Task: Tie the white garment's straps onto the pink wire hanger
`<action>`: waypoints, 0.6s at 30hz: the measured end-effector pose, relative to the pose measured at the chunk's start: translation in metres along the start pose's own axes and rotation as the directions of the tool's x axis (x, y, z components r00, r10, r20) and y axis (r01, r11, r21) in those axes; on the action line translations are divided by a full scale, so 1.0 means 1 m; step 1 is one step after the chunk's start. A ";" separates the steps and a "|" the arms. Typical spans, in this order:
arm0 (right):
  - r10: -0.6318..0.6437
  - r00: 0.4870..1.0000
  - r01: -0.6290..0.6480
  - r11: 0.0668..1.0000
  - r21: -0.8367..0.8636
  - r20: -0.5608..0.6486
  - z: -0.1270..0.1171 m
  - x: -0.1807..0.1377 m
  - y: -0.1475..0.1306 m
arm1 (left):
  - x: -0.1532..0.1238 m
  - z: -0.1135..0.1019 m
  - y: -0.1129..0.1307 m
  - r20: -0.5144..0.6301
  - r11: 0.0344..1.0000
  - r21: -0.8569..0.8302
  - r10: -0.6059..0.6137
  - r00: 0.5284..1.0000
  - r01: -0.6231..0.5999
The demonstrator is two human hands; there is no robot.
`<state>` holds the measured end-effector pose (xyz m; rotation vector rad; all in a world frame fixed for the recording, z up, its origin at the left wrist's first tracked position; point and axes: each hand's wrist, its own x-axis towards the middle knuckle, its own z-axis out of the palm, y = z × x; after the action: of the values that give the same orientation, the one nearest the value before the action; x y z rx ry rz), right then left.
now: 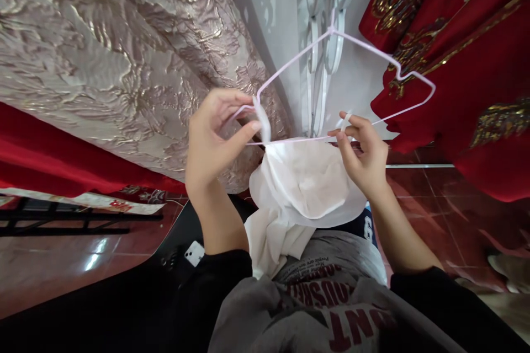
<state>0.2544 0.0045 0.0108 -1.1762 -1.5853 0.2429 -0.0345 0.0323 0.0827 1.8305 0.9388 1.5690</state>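
A pale pink hanger hangs by its hook from the white scrolled metalwork. At its left notch my left hand is closed, pinching a white strap of a garment that loops over the hanger. My right hand pinches a thin white strap beside the hanger's lower bar, thumb against fingers. Below the bar droops the white garment, its cloth falling toward my lap. How the right strap joins the garment is hidden behind my fingers.
White metalwork stands against the wall. Shiny floral fabric drapes on the left, and red sequined cloth hangs on the right. A white phone lies on a black surface by my left arm. A black rack stands at far left.
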 end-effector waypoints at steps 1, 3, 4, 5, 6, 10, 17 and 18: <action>-0.004 1.000 0.004 1.000 0.001 0.002 -0.001 -0.001 0.001 | 0.006 0.000 0.002 0.027 1.000 0.017 -0.012 1.000 0.012; -0.006 1.000 0.006 1.000 0.011 -0.001 -0.002 -0.002 0.003 | 0.011 -0.001 -0.003 -0.005 0.998 0.053 -0.025 1.000 0.026; -0.008 1.000 0.008 1.000 0.018 -0.004 -0.003 -0.002 0.004 | 0.009 -0.002 -0.009 -0.066 0.998 0.051 -0.041 0.997 0.045; -0.010 1.000 0.010 1.000 0.027 -0.006 -0.003 -0.002 0.004 | 0.006 -0.002 -0.017 -0.143 0.997 0.024 -0.070 0.987 0.074; -0.015 1.000 0.016 0.999 0.037 -0.005 -0.003 -0.002 0.005 | 0.001 -0.001 -0.027 -0.224 0.994 -0.032 -0.109 0.968 0.105; -0.064 0.998 0.064 0.997 0.034 -0.006 -0.002 -0.001 0.004 | -0.030 0.025 -0.058 -0.394 0.916 -0.378 -0.289 0.873 0.133; -0.084 0.989 0.096 0.991 0.092 -0.126 0.000 0.002 0.004 | -0.045 0.077 -0.060 -0.545 0.877 -0.481 -0.312 0.779 0.015; -0.090 0.975 0.113 0.988 0.106 -0.201 -0.002 0.004 0.010 | -0.042 0.075 -0.059 -0.558 0.881 -0.474 -0.296 0.775 -0.004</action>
<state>0.2617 0.0122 0.0072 -0.9937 -1.4343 0.1460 0.0267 0.0375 -0.0013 0.8866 0.8529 2.1161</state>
